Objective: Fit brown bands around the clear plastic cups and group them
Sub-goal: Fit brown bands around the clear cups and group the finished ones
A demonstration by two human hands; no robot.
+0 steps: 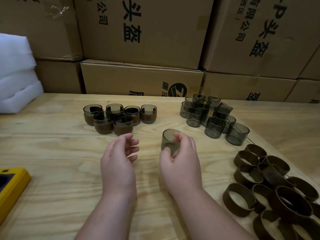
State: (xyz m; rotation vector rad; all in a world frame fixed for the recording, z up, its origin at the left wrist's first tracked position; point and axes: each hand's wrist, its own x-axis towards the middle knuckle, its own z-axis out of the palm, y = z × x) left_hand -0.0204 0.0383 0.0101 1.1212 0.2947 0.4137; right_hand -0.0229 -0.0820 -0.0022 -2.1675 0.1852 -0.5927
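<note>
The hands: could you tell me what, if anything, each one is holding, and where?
Right hand grips a bare clear cup around its side wall; left hand holds nothing.

Right hand (180,153) covered the lower near side of the held cup (168,139); fingertips motion-blurred. Pile of brown bands (270,193) ran off lower right edge, count unclear. Bare cups (213,116) overlapped, rear ones half hidden. Yellow object (12,189) cut by left edge, couldn't identify. White foam (15,71) clipped at left. Carton (142,78) print partly blocked by table (52,153)
</note>
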